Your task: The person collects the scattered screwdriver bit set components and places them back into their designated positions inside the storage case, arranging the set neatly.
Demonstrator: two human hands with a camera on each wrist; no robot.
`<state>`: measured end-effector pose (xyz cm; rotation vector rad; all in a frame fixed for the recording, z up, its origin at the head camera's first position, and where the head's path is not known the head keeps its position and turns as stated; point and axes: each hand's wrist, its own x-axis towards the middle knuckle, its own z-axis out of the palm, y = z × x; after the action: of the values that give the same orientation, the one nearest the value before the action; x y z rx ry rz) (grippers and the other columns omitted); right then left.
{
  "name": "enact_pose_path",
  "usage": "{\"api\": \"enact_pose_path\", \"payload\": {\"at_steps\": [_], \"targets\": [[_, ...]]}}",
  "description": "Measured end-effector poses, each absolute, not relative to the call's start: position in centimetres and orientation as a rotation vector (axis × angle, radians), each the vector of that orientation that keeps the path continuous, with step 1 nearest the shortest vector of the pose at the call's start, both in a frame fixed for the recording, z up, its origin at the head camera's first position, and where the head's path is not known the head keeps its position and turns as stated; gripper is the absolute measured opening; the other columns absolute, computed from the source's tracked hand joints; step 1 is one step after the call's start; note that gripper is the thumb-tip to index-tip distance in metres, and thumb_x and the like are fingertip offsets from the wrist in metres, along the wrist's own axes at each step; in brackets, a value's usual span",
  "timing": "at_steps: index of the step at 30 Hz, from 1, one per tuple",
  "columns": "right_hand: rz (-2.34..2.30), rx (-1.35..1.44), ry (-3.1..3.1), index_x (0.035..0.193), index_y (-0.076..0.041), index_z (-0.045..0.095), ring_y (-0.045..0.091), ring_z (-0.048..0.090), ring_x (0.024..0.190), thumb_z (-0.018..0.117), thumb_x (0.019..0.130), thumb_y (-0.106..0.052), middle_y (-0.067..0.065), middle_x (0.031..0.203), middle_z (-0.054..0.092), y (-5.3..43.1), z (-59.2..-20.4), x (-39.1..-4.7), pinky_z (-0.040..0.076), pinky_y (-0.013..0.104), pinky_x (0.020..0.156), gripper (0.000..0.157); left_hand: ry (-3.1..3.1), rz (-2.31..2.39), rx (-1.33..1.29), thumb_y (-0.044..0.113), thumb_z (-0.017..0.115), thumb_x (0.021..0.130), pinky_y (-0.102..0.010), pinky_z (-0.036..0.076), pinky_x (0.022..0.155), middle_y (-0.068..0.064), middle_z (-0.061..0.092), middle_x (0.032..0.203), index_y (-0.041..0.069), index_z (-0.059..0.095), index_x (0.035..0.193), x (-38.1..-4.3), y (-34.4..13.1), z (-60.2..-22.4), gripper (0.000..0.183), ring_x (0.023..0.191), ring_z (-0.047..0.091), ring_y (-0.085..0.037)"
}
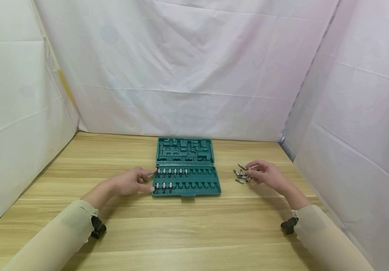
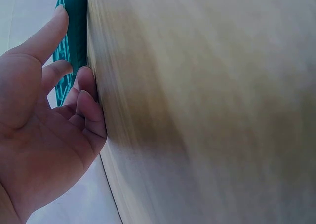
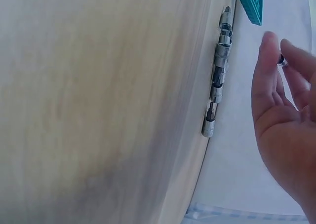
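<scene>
A green plastic case (image 1: pixel 188 195) lies open on the table, its lid folded back. Bit sockets (image 1: pixel 169 173) fill the left part of its two rows of slots. At the case's left edge rests my left hand (image 1: pixel 128 181), touching it with thumb and forefinger; in the left wrist view the other fingers of this left hand (image 2: pixel 54 120) are bent. My right hand (image 1: pixel 265 175) is just above a loose pile of bit sockets (image 1: pixel 239 181) right of the case. In the right wrist view, that right hand (image 3: pixel 286 120) pinches a small bit socket (image 3: pixel 282 60), mostly hidden by the fingers.
The wooden table (image 1: pixel 187 233) carries the case near its back edge. White cloth (image 1: pixel 181 67) hangs behind it and along both sides. Several slots (image 1: pixel 199 185) in the right part of the case hold nothing.
</scene>
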<state>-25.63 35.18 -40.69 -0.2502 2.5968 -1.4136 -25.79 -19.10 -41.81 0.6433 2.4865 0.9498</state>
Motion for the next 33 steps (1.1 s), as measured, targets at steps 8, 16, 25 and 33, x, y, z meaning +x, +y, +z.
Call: {"api": "enact_pose_path", "payload": {"at_steps": [8, 16, 25, 33], "targets": [[-1.560, -0.286, 2.464, 0.153, 0.010, 0.050, 0.021, 0.080, 0.099, 0.066, 0.110, -0.009, 0.039, 0.132, 0.066, 34.9, -40.8, -25.6, 0.067, 0.036, 0.091, 0.050, 2.493, 0.944, 0.642, 0.040, 0.080, 0.102, -0.051, 0.056, 0.102, -0.020, 0.059, 0.134, 0.015, 0.037, 0.171, -25.9, -19.1, -41.8, 0.086, 0.123, 0.061, -0.032], [-1.551, -0.267, 2.475, 0.146, 0.009, 0.053, 0.023, 0.080, 0.101, 0.071, 0.107, -0.011, 0.034, 0.131, 0.071, 33.5, -41.2, -26.1, 0.067, 0.041, 0.092, 0.047, 2.496, 0.934, 0.646, 0.040, 0.080, 0.102, -0.050, 0.056, 0.101, -0.021, 0.059, 0.135, 0.015, 0.037, 0.171, -25.8, -19.0, -41.7, 0.085, 0.122, 0.061, -0.032], [-1.456, -0.270, 2.529, 0.147, 0.003, 0.057, 0.030, 0.078, 0.108, 0.074, 0.107, -0.024, 0.028, 0.134, 0.073, 31.1, -41.1, -26.5, 0.065, 0.039, 0.090, 0.051, 2.497, 0.936, 0.653, 0.041, 0.079, 0.102, -0.053, 0.056, 0.104, -0.020, 0.059, 0.133, 0.014, 0.038, 0.171, -25.9, -19.0, -41.7, 0.085, 0.123, 0.062, -0.032], [-1.468, -0.303, 2.462, 0.147, 0.002, 0.058, 0.035, 0.076, 0.117, 0.073, 0.108, -0.024, 0.025, 0.134, 0.073, 27.8, -40.8, -27.4, 0.065, 0.047, 0.098, 0.049, 2.496, 0.935, 0.648, 0.040, 0.079, 0.102, -0.053, 0.055, 0.104, -0.020, 0.058, 0.134, 0.014, 0.037, 0.171, -25.8, -19.0, -41.7, 0.085, 0.123, 0.061, -0.032]]}}
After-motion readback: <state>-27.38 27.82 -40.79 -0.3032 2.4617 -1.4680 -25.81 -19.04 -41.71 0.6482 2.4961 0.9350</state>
